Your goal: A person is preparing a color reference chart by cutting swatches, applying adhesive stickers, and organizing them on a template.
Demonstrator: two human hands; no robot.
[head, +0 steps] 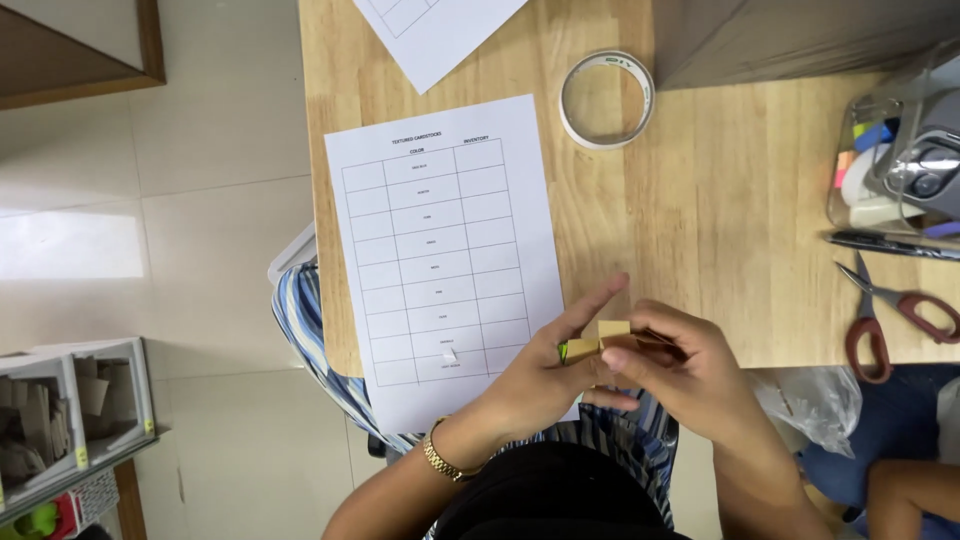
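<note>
Head camera, looking straight down over the desk edge

I'm seeing just one view here, from the camera on the person's head, pitched steeply down so the wooden desk (pixel 720 200) runs across the top and right of the frame and tiled floor (pixel 200 250) fills the left. The left hand (pixel 540 385) and right hand (pixel 690 375) sit close under the lens, low and centre, with the printed sheet (pixel 445 260) just beyond them. The desk's far side is cut off at the top; there's no second view to overlap.
</note>
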